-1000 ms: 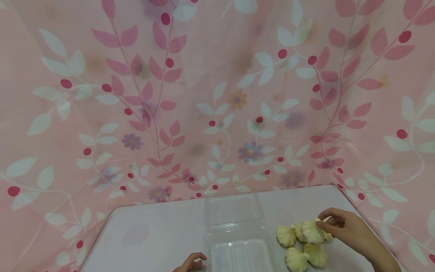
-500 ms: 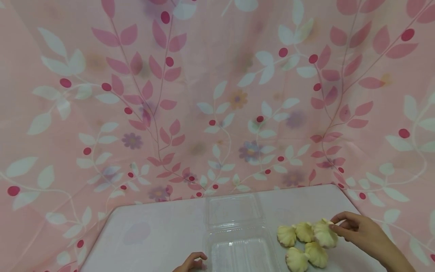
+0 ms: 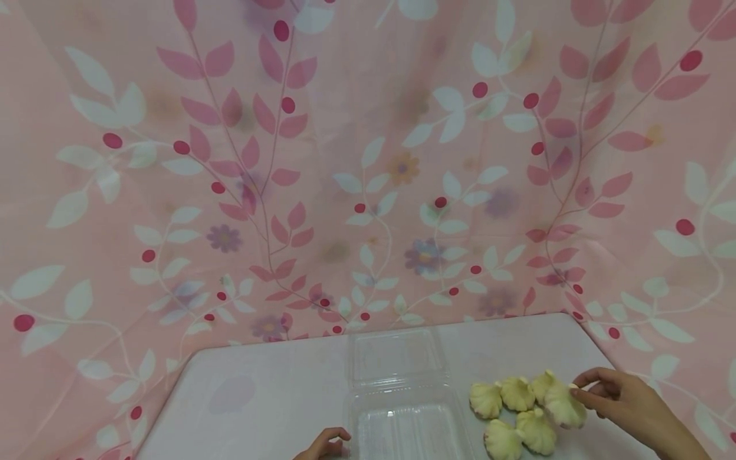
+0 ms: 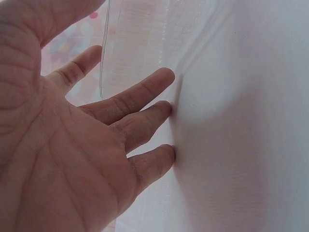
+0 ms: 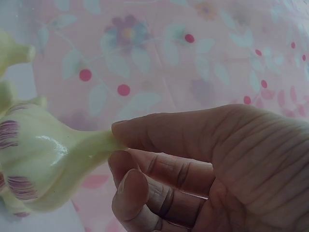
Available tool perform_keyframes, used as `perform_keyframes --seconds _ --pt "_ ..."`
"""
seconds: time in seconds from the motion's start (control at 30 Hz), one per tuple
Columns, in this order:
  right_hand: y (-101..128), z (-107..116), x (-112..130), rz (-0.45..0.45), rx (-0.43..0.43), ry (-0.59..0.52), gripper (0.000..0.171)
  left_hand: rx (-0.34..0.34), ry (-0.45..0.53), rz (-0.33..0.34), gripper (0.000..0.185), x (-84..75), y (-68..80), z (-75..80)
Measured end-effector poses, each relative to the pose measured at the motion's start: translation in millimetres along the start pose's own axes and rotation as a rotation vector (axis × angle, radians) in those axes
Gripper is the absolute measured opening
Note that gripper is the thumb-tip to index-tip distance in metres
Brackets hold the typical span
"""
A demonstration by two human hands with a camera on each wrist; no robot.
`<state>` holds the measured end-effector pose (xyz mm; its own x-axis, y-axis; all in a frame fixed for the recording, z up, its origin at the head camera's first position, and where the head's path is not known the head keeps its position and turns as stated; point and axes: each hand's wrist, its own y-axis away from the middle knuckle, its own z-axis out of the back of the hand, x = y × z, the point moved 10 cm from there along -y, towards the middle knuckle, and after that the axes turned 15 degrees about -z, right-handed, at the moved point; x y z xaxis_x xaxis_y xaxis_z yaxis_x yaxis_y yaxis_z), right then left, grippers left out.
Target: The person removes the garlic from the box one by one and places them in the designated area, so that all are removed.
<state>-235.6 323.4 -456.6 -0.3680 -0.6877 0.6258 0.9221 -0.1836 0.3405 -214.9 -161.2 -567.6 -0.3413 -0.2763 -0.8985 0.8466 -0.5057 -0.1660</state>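
My right hand [image 3: 577, 391] pinches the stem of a pale yellow garlic bulb [image 3: 565, 407] at the right end of a cluster of several similar bulbs [image 3: 516, 393] on the white table [image 3: 270, 390]. In the right wrist view, thumb and fingers [image 5: 126, 140] grip the stem of that bulb [image 5: 38, 159], which has purple streaks. A clear plastic clamshell container [image 3: 402, 415] lies open at the table's middle front. My left hand [image 3: 324, 443] rests at its left side; its straight fingers [image 4: 161, 113] touch the clear container wall [image 4: 140, 38].
A pink curtain [image 3: 368, 160] printed with leaves and berries hangs behind and around the table. The table's right edge [image 3: 598, 348] runs close to my right hand. Bare tabletop lies left of the container.
My right hand has moved right and toward me with the bulb it pinches, drawing it off the middle of the cluster to its right end. The left hand has stayed put.
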Motion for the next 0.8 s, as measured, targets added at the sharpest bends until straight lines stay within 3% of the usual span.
perform_keyframes --seconds 0.5,0.8 --pt "-11.6 -5.5 -22.1 -0.036 -0.059 0.069 0.040 -0.031 -0.028 -0.006 0.043 -0.6 0.9 -0.1" --pt "-16.9 -15.0 -24.8 -0.087 -0.038 0.033 0.041 -0.033 -0.023 0.001 0.040 1.3 1.4 -0.3"
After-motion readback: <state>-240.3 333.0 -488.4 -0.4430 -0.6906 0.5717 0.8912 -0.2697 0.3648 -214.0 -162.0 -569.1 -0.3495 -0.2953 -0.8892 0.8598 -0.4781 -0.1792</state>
